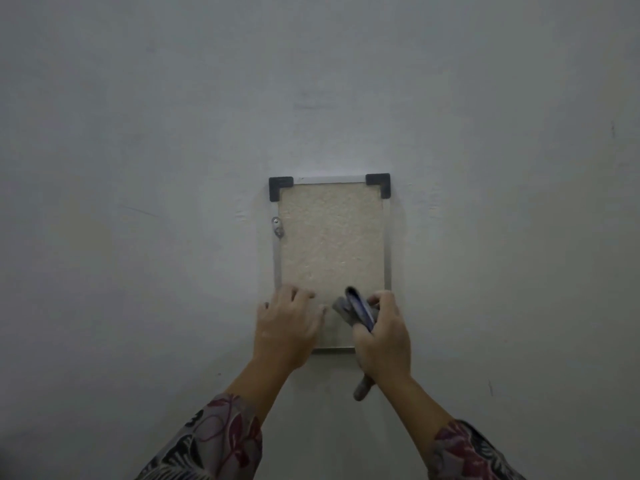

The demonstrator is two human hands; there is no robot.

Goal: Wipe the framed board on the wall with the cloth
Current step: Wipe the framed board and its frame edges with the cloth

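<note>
Beige and rough-grained, the framed board (331, 237) hangs upright on a pale grey wall (138, 133), and I take it as my landmark in the head view. Its thin frame is silvery, with black corner caps (280, 187) at the two upper corners. A small metal bracket (277, 226) sits on the board's left edge, a little below the upper left cap.

My left hand (286, 327) lies over the board's lower left corner, fingers spread and flat, fingertips on the beige face, with nothing in its grip. The wrist runs down below the board's bottom edge.

My right hand (382, 336) covers the board's lower right corner. Its fingers are curled tight around the cloth (353, 308), a grey bundle with a blue fold showing. The bunched upper part of the cloth pokes out above the thumb and rests against the board's lower face, just right of the left hand's fingertips. A loose grey end hangs out under the palm, below the board's bottom edge and against the wall.

Between the two hands a short stretch of the board's bottom rail shows.

Both forearms rise from below the board, in sleeves (221, 441) patterned with dark red and grey flowers.
</note>
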